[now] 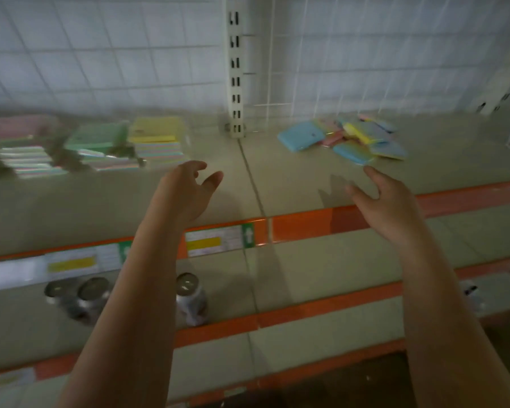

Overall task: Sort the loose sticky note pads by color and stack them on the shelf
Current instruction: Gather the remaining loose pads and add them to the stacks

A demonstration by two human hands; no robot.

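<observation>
Here, loose pads (345, 136) heaped just beyond right hand (386, 201), both hands empty

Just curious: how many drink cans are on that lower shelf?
3 cans: two side by side at left, one right of the left forearm. That forearm may hide others.

Your two hands reach over the top shelf, stacks to the left, loose pads to the right.

On the shelf (277, 178), the stacked pads (86, 145) sit far left and the loose pile of pads (345, 136) lies right of the upright post (235, 69). Your left hand (189, 189) hovers just right of the stacks; your right hand (386, 201) hovers just before the pile. On a lower shelf (321, 275), cans (189, 298) stand beneath your left arm.
</observation>
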